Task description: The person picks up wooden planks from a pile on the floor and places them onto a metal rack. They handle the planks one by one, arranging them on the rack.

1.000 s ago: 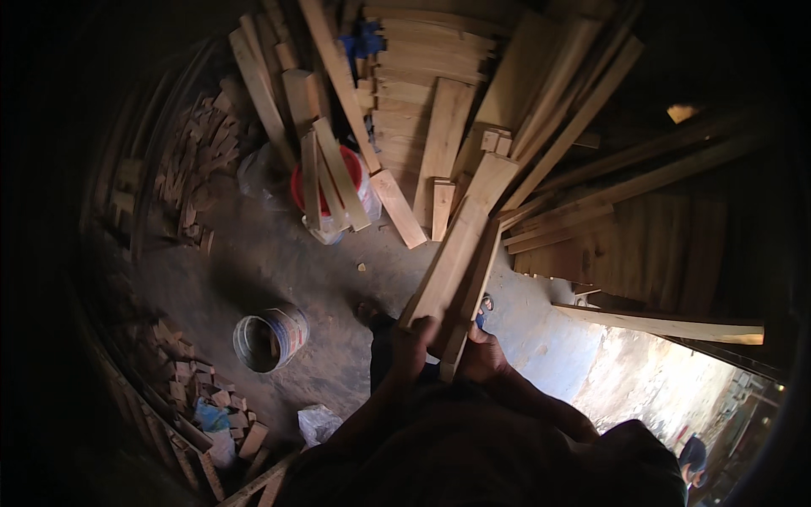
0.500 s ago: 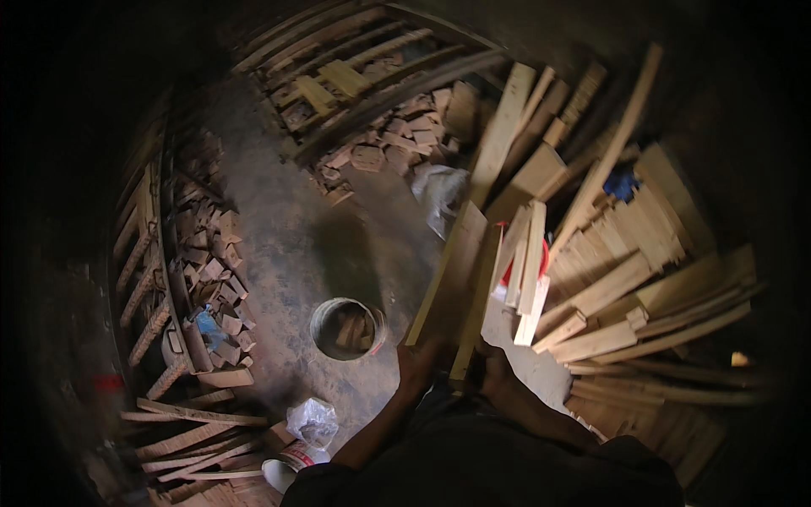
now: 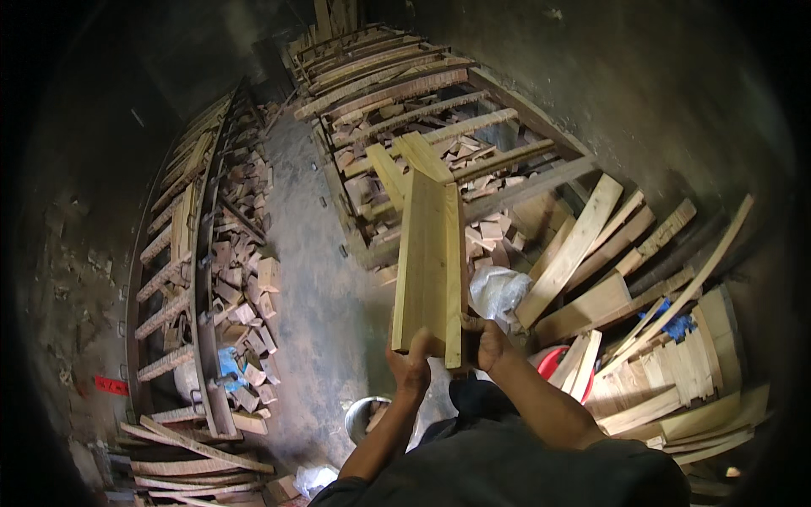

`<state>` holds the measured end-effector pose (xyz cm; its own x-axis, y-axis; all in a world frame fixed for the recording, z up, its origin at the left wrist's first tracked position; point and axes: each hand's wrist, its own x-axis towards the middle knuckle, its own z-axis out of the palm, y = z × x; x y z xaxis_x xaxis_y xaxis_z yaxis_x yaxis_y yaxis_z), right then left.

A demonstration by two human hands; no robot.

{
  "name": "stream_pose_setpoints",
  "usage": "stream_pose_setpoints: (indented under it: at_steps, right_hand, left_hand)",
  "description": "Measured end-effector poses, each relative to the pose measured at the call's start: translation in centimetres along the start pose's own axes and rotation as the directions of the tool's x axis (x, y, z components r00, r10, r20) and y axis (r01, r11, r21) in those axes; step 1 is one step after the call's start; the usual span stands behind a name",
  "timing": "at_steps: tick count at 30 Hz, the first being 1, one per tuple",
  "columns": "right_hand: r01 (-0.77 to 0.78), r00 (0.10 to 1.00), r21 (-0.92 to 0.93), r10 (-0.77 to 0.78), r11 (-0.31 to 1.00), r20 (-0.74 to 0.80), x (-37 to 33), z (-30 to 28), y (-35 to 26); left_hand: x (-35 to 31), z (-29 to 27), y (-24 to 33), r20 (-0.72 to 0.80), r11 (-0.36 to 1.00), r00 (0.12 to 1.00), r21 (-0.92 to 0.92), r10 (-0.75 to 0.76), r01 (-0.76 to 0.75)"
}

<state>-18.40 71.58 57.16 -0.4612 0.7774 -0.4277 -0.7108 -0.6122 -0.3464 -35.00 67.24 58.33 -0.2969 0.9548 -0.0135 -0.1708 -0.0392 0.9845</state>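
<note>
gripping with closed fingers, the left hand [image 3: 410, 363] held the near end of one pale board [image 3: 410, 270] while the right hand [image 3: 486, 342] clasped a second board [image 3: 454, 308] just beside it, both pointing away above the grey floor [image 3: 304, 279] toward a slatted rack [image 3: 524, 190] with wood blocks [image 3: 490, 230] under it.

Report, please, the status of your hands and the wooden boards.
Left hand and right hand gripping long wooden boards by near ends. Boards together, pointing forward. Wooden slatted frame beyond; contact unclear.
</note>
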Motion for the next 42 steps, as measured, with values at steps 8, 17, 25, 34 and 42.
stream_pose_setpoints:
  at_steps: [8,17,25,34,42]
  right_hand:
    - [-0.017,0.998,-0.052,0.021,0.998,0.064,16.5,5.8,-12.3]
    - [0.062,0.997,-0.202,-0.054,0.977,0.047,37.6,7.8,-24.2]
    - [-0.074,0.931,-0.960,-0.327,0.271,-0.164,52.5,1.8,-30.9]
    - [-0.228,0.847,-0.939,-0.528,-0.258,-0.061,52.2,-0.9,-31.9]
    - [0.071,0.805,-0.991,-0.580,-0.115,0.125,52.5,-2.6,-29.8]
  left_hand:
    - [18.7,5.9,2.0,-0.149,0.988,0.983,-0.095,0.108,-0.123]
    - [41.0,9.3,-6.8,-0.212,0.987,0.965,-0.006,0.157,-0.162]
    - [49.6,8.3,-11.8,0.039,0.879,0.986,0.460,-0.160,0.124]
    - [58.9,1.8,-17.1,-0.044,0.833,0.982,0.523,-0.183,0.179]
    - [64.3,7.7,-19.5,0.270,0.825,0.796,0.355,-0.541,0.440]
